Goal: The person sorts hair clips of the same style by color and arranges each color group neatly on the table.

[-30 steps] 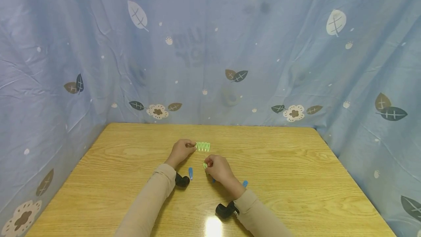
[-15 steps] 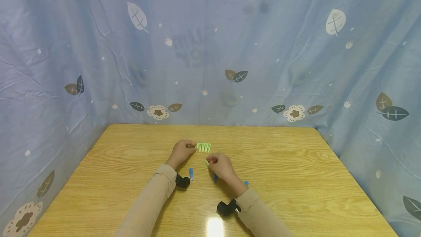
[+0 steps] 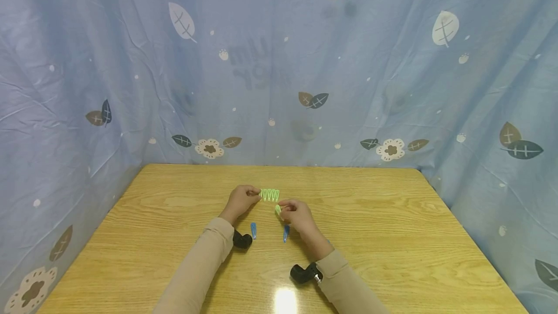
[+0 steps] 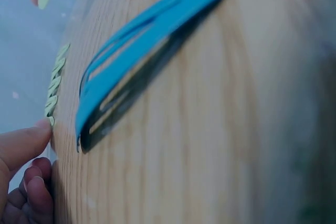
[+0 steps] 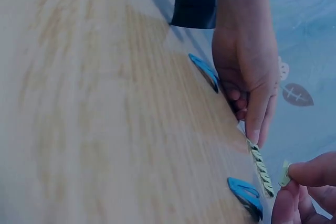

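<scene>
Several light green hair clips lie side by side in a row on the table. My left hand is at the row's left end, thumb and forefinger pinching the end clip, its other fingers curled under. Between thumb and forefinger, my right hand holds another green hair clip, raised just in front of the row's right end; the right wrist view shows this held clip apart from the row. One blue hair clip lies near my left wrist, and a second blue clip below my right hand.
A sliver of blue shows beside my right wrist, mostly hidden by it. Black wrist mounts sit on both forearms. The wooden table meets a patterned blue curtain at the back and sides.
My right hand has moved away from me and slightly right with its green clip, uncovering more of the blue clip below. The left hand stays at the row's end.
</scene>
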`<state>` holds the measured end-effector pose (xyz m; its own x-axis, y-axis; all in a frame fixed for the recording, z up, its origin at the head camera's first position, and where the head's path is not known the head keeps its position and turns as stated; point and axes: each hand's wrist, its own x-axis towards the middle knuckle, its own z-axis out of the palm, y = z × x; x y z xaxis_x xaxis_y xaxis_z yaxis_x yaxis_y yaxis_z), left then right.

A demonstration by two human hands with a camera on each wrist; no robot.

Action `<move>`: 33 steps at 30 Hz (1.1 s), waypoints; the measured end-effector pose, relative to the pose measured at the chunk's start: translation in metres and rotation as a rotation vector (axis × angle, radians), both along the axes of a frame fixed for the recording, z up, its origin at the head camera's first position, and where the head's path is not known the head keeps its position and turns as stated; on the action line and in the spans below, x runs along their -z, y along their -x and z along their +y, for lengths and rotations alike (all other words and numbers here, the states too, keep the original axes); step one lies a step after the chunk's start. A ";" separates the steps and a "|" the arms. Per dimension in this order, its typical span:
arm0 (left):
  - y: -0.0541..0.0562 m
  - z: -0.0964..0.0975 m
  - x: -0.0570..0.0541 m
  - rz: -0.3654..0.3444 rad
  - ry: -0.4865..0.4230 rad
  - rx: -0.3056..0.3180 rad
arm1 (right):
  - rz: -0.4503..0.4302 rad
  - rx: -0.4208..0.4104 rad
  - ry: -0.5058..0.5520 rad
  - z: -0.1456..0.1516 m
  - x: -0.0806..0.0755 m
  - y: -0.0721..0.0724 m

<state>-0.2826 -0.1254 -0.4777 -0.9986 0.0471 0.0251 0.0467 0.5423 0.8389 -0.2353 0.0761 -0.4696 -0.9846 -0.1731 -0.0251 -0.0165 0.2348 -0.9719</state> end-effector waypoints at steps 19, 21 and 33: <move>0.000 -0.002 -0.005 -0.010 -0.006 0.004 | -0.088 0.116 0.048 -0.003 -0.033 0.017; -0.001 -0.003 -0.006 0.006 -0.003 0.012 | -0.096 0.144 0.037 -0.004 -0.028 0.023; -0.002 -0.002 -0.004 -0.002 -0.011 0.017 | -0.135 0.229 -0.055 -0.008 -0.011 0.048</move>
<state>-0.2802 -0.1276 -0.4740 -0.9977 0.0643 0.0236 0.0543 0.5324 0.8448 -0.2831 0.0684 -0.4582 -0.9850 0.0593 -0.1623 0.1723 0.2695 -0.9474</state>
